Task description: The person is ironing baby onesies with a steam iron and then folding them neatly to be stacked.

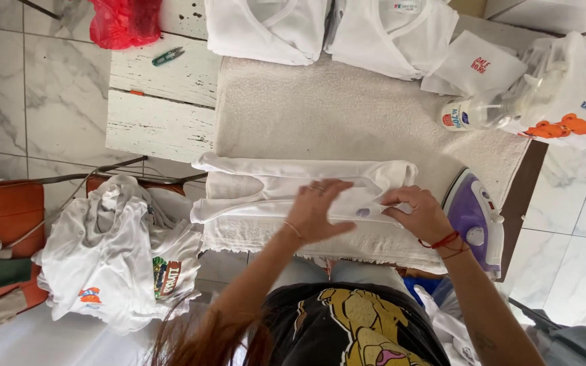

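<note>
A small white garment (286, 177) lies folded lengthwise on a cream towel (347, 112) that covers the table. My left hand (317, 210) lies flat on the garment's middle, fingers spread. My right hand (420, 211) pinches the garment's right edge, just beside a small purple spot on the fabric. A red cord is tied round that wrist.
A purple and white iron (476, 220) stands at the towel's right edge, close to my right hand. A clear spray bottle (479, 112), folded white garments (391, 34) and printed ones (574, 102) lie at the back. A pile of white clothes (116, 261) rests on a chair at the left.
</note>
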